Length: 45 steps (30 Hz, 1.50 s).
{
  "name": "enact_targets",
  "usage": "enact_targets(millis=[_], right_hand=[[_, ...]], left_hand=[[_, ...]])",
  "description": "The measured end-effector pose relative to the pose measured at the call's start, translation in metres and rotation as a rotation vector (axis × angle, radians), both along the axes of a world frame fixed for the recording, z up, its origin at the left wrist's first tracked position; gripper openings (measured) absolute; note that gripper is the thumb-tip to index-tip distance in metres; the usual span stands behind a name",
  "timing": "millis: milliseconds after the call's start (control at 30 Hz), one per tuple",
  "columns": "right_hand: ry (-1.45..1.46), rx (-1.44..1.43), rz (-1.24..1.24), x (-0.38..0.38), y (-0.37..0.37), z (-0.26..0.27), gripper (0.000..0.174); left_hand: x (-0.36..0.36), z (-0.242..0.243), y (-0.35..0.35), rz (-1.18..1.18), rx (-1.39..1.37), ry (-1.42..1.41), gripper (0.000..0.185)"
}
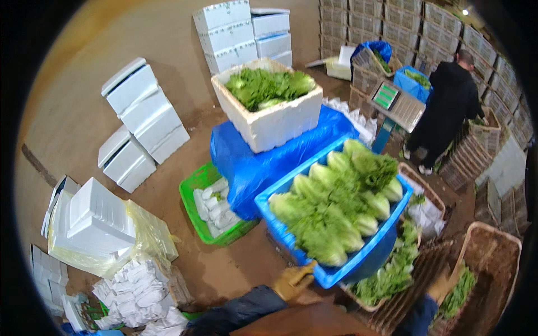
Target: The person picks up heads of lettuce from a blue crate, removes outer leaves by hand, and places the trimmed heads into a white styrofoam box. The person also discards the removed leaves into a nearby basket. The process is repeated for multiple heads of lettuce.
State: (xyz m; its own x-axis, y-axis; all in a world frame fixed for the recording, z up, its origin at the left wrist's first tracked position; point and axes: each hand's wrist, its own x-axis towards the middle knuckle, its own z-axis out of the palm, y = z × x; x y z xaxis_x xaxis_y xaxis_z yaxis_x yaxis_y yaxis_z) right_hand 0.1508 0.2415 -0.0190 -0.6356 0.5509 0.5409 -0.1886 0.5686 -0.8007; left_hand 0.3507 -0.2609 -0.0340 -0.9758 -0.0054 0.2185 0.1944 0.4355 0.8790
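My left hand [294,282], in a tan glove, is at the near corner of a blue-lined crate [300,257] filled with rows of leafy lettuce heads [332,201]; whether it grips the rim cannot be told. At the lower right my right hand [443,285], blurred, is beside a bunch of leafy greens [459,292] in a brown-stained crate [489,252]; its fingers are partly hidden. Between my hands, lower down, another crate holds more leafy greens [388,275]. A white foam box [286,122] of lettuce sits beyond on blue plastic sheeting [260,168].
A green basket [206,231] with white packets stands left of the blue-lined crate. White foam boxes [143,113] are stacked at the left. A scale [397,105] stands beyond the crate. A person [447,101] in black bends over crates near a wall of stacked crates [403,25].
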Motion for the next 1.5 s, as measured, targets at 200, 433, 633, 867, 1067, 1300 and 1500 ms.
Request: enact_targets(millis=[200, 433, 633, 867, 1067, 1300, 1500], right_hand=[[-0.022, 0.417, 0.746, -0.062, -0.365, 0.091, 0.058], [0.230, 0.930, 1.037, -0.179, -0.642, 0.169, 0.067], [-0.036, 1.340, 0.670, -0.345, -0.823, 0.184, 0.082], [-0.238, 0.927, 0.895, -0.424, -0.869, 0.119, 0.047], [0.335, 0.340, 0.659, -0.286, -0.811, 0.122, 0.044], [0.298, 0.383, 0.726, -0.103, -0.749, 0.076, 0.060], [-0.189, 0.167, 0.590, 0.029, -0.652, 0.098, 0.048]], left_hand=[[0.097, 0.012, -0.143, 0.290, -0.056, -0.266, 0.054], [0.120, -0.008, -0.232, 0.556, 0.052, -0.277, 0.055], [0.116, -0.052, -0.324, 0.511, -0.049, -0.486, 0.044], [0.035, -0.051, -0.398, 0.495, 0.065, -0.356, 0.047], [-0.100, -0.011, -0.489, 0.424, 0.950, -0.278, 0.066], [-0.260, 0.068, -0.464, -0.377, 0.984, -0.017, 0.100], [-0.247, -0.008, -0.417, -0.322, 1.253, -0.255, 0.097]])
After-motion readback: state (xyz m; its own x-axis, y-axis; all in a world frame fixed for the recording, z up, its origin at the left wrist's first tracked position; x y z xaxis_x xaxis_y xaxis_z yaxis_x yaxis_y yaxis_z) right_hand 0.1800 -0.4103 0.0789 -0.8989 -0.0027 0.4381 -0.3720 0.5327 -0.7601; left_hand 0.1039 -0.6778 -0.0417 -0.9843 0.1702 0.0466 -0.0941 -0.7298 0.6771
